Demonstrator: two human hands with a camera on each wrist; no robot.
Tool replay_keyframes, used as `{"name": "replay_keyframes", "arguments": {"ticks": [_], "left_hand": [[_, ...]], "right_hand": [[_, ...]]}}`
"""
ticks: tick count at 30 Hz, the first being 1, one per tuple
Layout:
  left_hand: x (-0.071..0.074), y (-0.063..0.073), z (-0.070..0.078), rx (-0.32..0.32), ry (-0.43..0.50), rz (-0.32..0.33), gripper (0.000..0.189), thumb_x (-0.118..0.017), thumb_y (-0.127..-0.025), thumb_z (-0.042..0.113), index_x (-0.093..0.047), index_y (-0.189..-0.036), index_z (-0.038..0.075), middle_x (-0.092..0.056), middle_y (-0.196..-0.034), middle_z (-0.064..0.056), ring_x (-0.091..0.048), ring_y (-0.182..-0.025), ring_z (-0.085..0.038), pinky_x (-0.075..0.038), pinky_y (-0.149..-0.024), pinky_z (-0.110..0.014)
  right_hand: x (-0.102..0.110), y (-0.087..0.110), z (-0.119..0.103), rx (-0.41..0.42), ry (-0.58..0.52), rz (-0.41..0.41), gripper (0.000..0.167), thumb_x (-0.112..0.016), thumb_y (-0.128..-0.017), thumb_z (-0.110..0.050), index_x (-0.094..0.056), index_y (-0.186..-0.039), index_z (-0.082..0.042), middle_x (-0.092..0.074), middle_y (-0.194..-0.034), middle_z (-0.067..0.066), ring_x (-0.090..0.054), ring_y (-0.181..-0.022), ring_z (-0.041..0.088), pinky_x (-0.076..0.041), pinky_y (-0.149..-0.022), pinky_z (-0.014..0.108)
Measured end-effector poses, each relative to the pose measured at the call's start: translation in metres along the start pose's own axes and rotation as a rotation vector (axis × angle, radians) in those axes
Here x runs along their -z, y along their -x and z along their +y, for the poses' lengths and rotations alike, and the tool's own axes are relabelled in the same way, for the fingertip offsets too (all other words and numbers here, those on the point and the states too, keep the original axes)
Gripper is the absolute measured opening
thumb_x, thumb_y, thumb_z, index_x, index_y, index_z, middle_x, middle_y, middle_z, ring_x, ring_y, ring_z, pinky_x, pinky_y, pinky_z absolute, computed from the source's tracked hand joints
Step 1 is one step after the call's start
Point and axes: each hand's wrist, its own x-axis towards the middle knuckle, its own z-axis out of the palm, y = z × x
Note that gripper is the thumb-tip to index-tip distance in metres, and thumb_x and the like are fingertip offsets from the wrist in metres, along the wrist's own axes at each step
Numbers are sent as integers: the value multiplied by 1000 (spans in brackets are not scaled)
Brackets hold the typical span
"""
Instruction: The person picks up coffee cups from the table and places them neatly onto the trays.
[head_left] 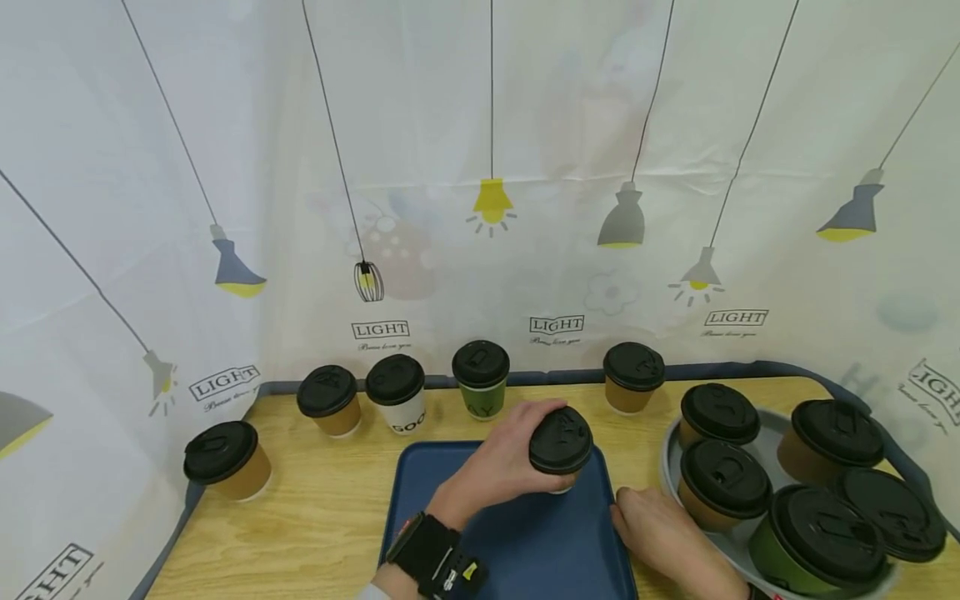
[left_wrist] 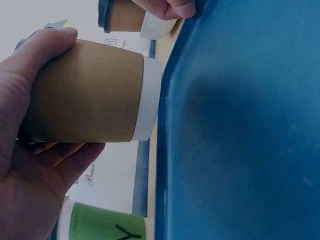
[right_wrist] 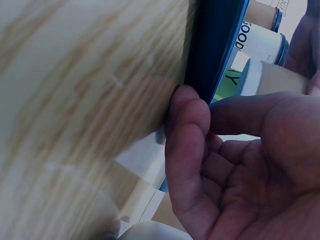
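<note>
Lamp-print curtain (head_left: pixel 427 108) stands beyond the pale wooden table (head_left: pixel 315 517). A table strip separates cup-laden grey round tray (head_left: pixel 666 468), right, from blue tray (head_left: pixel 555 546) — right rim pinched by right hand (head_left: pixel 663 529). Left hand (head_left: pixel 498 467) — fingers wrapped — holds black-lidded brown cup (head_left: pixel 561 442) over blue tray's far right.

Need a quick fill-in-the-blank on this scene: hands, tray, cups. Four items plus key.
1. The left hand holds a brown cup above a tray whose color is ____.
2. The lid on that held cup is colored ____.
3. In the head view, the right hand is at the tray's ____ edge.
4. In the head view, the neighboring cup just right of the white cup is colored ____.

Missing words: blue; black; right; green.
</note>
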Motion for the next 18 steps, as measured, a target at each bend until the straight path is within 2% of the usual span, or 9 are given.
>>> {"name": "replay_keyframes", "arguments": {"ticks": [8, 13, 18], "left_hand": [[-19, -11, 0, -9, -69, -21, 92, -89, -83, 40, -37, -159, 35, -48, -137, -2, -57, -119, -17, -52, -100, -38], [-27, -13, -5, 17, -57, -49, 94, -89, -83, 41, -36, -160, 34, -49, -136, -2, -57, -117, -15, -52, -98, -36], [-31, -16, -8, 44, -24, -50, 103, -89, -82, 40, -27, -164, 30, -49, -145, -4, -55, -125, -18, -50, -102, -39]], "right_hand": [[1, 0, 0, -20, 4, -7, 32, -65, -100, -9, -54, -70, -12, -43, -56, 4, -48, -48, 22, -40, -48, 38], [0, -1, 0, -26, 11, -16, 31, -66, -100, -10, -55, -71, -12, -44, -57, 4, -50, -49, 22, -42, -48, 39], [0, -1, 0, -33, 15, -26, 31, -66, -100, -11, -55, -71, -12, -44, -57, 4, -51, -50, 22, -43, -49, 40]]}}
